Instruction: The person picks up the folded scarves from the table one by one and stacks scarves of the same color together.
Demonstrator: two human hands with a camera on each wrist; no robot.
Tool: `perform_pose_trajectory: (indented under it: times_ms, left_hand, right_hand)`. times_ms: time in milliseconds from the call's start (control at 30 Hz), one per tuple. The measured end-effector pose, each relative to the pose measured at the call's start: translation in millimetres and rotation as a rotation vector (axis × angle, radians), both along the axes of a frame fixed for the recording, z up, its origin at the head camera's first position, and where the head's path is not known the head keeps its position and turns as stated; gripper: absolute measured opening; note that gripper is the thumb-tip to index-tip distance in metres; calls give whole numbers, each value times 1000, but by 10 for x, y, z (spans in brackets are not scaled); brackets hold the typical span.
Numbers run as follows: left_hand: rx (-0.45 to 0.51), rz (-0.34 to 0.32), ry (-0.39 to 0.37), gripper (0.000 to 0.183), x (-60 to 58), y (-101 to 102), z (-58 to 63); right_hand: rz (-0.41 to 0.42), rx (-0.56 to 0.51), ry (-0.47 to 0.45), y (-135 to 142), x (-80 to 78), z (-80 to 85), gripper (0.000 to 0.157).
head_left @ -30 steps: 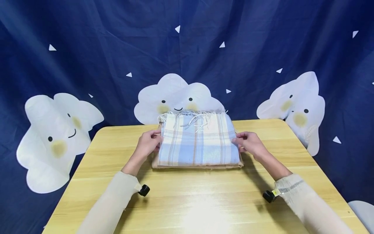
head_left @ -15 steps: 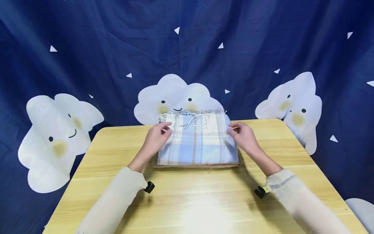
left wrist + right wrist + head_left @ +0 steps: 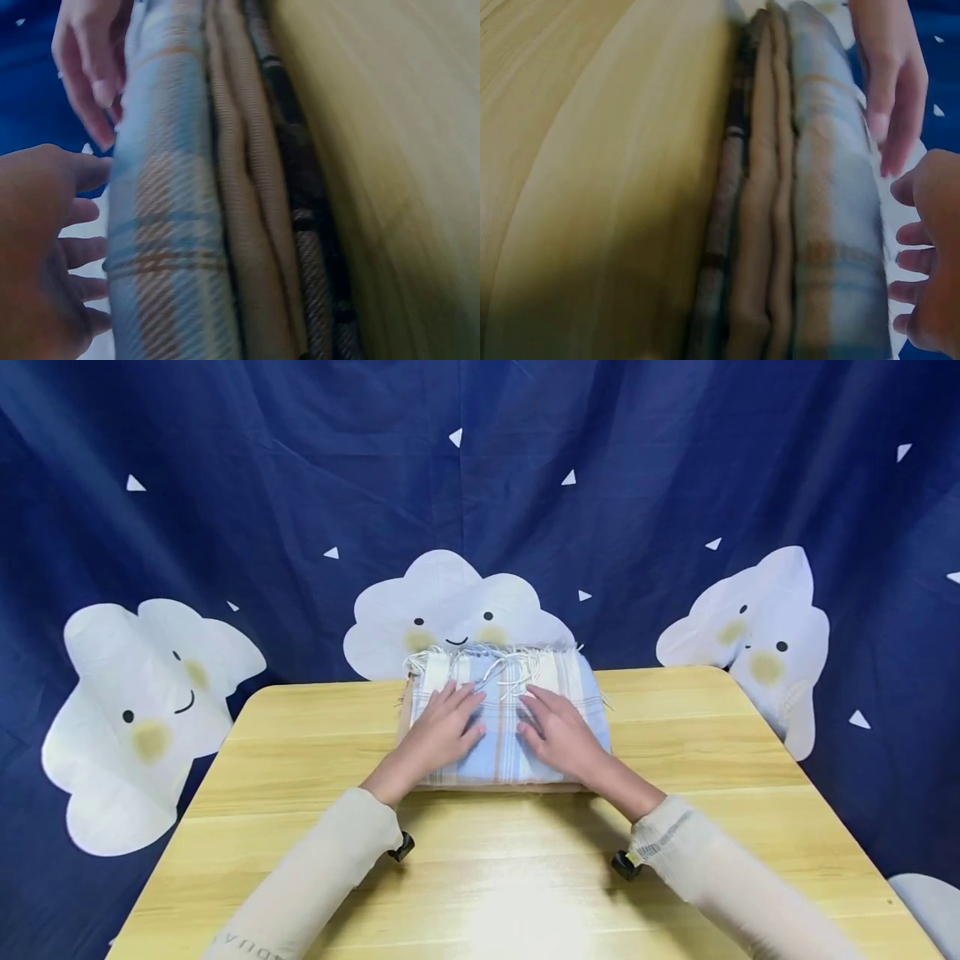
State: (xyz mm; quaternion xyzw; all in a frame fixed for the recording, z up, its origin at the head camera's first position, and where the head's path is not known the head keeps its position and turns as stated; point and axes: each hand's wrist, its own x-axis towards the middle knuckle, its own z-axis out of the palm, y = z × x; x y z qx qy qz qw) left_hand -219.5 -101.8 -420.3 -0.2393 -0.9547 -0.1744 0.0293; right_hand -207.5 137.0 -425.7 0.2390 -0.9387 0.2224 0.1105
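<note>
A light blue and white plaid scarf (image 3: 498, 747), folded flat with white fringe at its far edge, tops a stack on the table. Under it, in the left wrist view, lie a folded tan cloth (image 3: 251, 172) and a dark plaid cloth (image 3: 289, 127). My left hand (image 3: 442, 731) is over the scarf's left half, fingers spread and fairly straight. Over the right half is my right hand (image 3: 558, 735), its fingers likewise extended. Fingertips of both hands come at or very near the scarf's upper surface; firm contact is hard to tell. Neither hand holds anything.
The stack sits near the far edge of a light wooden table (image 3: 300, 735). Behind it hangs a dark blue curtain (image 3: 300, 460) with white clouds and triangles. A small black camera is worn at each wrist.
Both hands have left the side edges of the stack, where they held the cloth, and moved inward over the scarf's top. Their fingers have straightened and spread. The stack stays in place.
</note>
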Motion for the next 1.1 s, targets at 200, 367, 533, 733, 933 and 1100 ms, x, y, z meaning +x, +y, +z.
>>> perform_pose_trajectory:
  times_ms: [200,367,533,733,933,1100]
  left_hand:
    - [-177,-5,-26,66,17,97,-106]
    - [-219,21,-91,69,9,83,-190]
    - [-198,57,-140,75,-9,-16,-282]
    - [-141,78,-131,79,-35,-136,-339]
    - [-118,109,-146,83,-34,-220,-355]
    - [-135,118,-127,85,-31,-266,-367]
  right_hand:
    - [9,208,-73,-195,25,-119,60]
    - [-3,263,-140,-199,26,-187,66]
    - [-19,247,-173,-110,10,-186,69]
    - [-42,224,-194,9,-2,-166,72]
    - [-76,218,-193,118,-19,-191,73]
    - [-94,207,-180,229,-37,-211,74]
